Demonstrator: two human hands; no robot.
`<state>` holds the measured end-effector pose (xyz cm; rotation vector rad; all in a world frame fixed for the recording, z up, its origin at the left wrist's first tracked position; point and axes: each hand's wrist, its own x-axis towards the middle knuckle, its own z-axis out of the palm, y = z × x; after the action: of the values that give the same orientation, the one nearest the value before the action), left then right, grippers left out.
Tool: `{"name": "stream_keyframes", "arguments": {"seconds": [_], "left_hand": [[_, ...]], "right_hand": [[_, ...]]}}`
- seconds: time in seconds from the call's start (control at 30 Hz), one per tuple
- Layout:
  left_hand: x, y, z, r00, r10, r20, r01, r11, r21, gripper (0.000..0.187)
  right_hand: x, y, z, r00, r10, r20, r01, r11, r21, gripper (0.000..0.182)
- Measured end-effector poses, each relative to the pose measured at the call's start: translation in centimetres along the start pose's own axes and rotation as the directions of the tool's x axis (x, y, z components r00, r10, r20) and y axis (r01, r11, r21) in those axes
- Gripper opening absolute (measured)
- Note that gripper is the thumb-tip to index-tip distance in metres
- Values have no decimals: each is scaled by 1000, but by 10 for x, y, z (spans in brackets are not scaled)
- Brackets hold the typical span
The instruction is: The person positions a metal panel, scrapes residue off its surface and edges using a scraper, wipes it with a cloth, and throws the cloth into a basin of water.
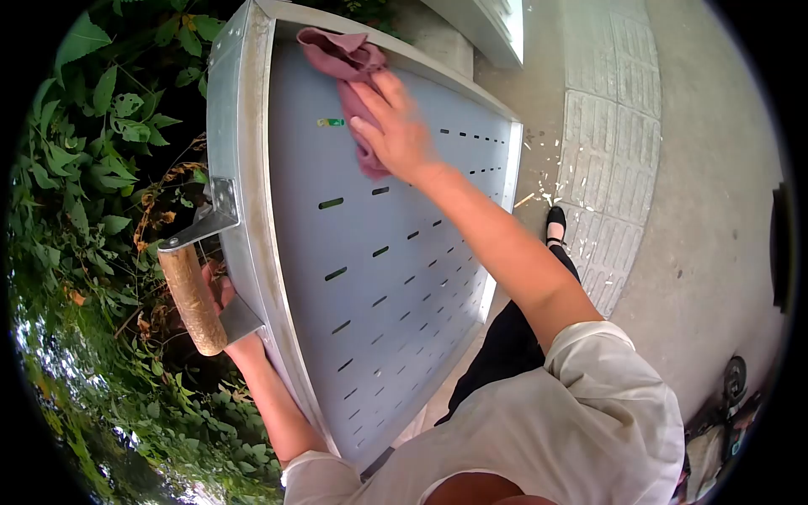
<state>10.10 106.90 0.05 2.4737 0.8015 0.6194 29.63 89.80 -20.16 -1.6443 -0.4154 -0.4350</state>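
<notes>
With my right hand, blurred a little by motion, I press a mauve cloth against the slotted grey panel of a shallow metal tray. The cloth lies bunched near the tray's upper left corner, and part of it hangs below my fingers. My left hand is at the tray's outer left side, behind a wooden handle on metal brackets. Most of its fingers are hidden there. A small green and yellow patch shows at a slot left of the cloth.
Leafy green plants crowd the left side, close to the handle. A raised metal rim runs round the tray. On the right, white scraps lie on the paved ground near a foot in a black shoe. Wheeled equipment stands lower right.
</notes>
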Motion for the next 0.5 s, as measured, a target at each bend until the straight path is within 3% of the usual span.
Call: {"name": "stream_keyframes", "arguments": {"seconds": [0.07,0.13,0.23,0.27,0.33,0.4,0.5], "left_hand": [[2,2,-5,999,-36,38,34,998,53,36],[0,0,-2,999,-39,12,39,999,-4,35],[0,10,2,1000,-30,4,30,999,-19,35],[0,13,3,999,-37,8,37,999,-24,35],[-2,16,3,996,-88,21,89,995,-34,34],[-1,15,5,999,-35,5,35,999,-11,33],[4,10,2,999,-8,36,8,1000,-2,29]], "right_hand": [[-47,46,1,956,293,2,-293,956,-28,45],[-88,91,5,746,666,-18,-666,745,-28,49],[-82,98,-2,465,874,138,-865,416,281,49],[-73,84,1,548,830,108,-790,470,393,47],[-29,36,7,782,623,3,-600,751,275,48],[14,-23,5,872,490,-19,-472,849,237,50],[20,-48,20,966,237,-103,-218,962,166,51]]}}
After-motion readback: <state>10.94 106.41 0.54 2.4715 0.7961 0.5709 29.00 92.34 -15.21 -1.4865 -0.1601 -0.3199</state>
